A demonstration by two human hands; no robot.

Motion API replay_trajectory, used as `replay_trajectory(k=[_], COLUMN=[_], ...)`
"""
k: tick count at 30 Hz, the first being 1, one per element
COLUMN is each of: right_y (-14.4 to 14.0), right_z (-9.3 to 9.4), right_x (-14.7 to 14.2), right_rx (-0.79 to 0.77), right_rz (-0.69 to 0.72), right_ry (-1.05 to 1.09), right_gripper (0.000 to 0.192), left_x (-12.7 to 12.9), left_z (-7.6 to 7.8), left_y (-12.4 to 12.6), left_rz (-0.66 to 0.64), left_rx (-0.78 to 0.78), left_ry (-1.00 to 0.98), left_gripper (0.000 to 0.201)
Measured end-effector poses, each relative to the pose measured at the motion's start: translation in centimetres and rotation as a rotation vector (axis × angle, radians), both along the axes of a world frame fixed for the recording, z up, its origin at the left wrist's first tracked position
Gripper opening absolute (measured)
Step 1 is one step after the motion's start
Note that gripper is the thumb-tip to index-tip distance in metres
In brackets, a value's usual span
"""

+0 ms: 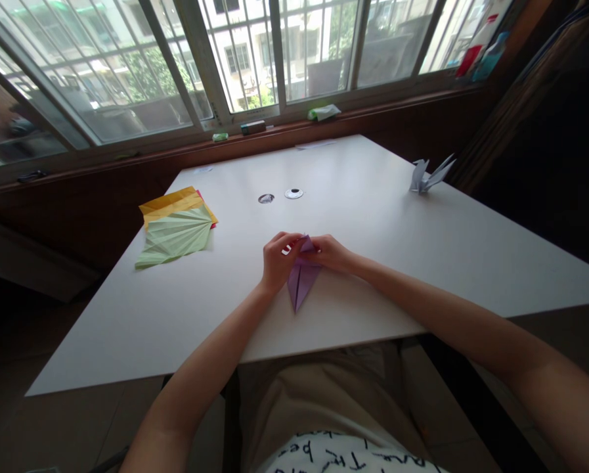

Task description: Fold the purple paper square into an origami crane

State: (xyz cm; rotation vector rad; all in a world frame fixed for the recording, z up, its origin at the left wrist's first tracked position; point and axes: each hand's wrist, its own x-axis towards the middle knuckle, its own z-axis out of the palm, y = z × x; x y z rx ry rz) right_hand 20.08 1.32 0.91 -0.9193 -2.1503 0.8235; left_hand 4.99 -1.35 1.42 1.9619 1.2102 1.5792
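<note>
Head view: the purple paper (308,278) is sitting at the centre of the frame, its pointed end aiming toward the bottom edge. The left hand (277,261) is pinching its upper part between thumb and fingers, and the right hand (332,253) is gripping the same part from the other side — the fingertips of both are meeting near the top of the fold. Forearms are reaching in from the lower left and lower right.

On the white table (368,217), a pleated green sheet (178,236) is lying over orange paper (171,205) at left. Two discs (294,194) are resting above the hands — and a grey paper bird (422,182) is standing at upper right.
</note>
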Motion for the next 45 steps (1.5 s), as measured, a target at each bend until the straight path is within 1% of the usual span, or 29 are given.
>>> replay_trajectory(k=[7, 13, 20, 22, 26, 38, 41, 45], right_y=[0.04, 0.07, -0.15, -0.21, -0.25, -0.01, -0.07, -0.11], right_z=[-0.1, -0.33, -0.11, 0.0, 0.11, -0.36, -0.28, -0.2], right_x=[0.07, -0.01, -0.12, -0.12, -0.09, -0.05, -0.05, -0.03], right_rx=[-0.007, -0.024, 0.0, -0.004, -0.016, 0.021, 0.014, -0.012], right_rz=[0.021, 0.023, 0.015, 0.014, 0.016, -0.001, -0.009, 0.011], right_ry=[0.006, 0.019, -0.003, -0.014, -0.024, -0.052, -0.053, -0.041], right_gripper=[0.021, 0.022, 0.021, 0.021, 0.021, 0.022, 0.023, 0.019], left_x=[-0.03, -0.06, 0.01, 0.03, 0.1, 0.08, 0.11, 0.11], left_z=[0.29, 0.47, 0.49, 0.41, 0.34, 0.58, 0.54, 0.46], left_y=[-0.08, -0.21, -0.28, -0.22, -0.14, -0.42, -0.41, -0.35], left_rz=[0.004, 0.021, 0.053, 0.058, 0.052, 0.083, 0.093, 0.096], left_rx=[-0.004, 0.011, 0.016, 0.023, 0.013, -0.001, -0.003, -0.023], left_ry=[-0.001, 0.035, 0.038, 0.027, -0.025, -0.004, -0.008, -0.011], left_gripper=[0.012, 0.021, 0.03, 0.028, 0.015, 0.033, 0.033, 0.025])
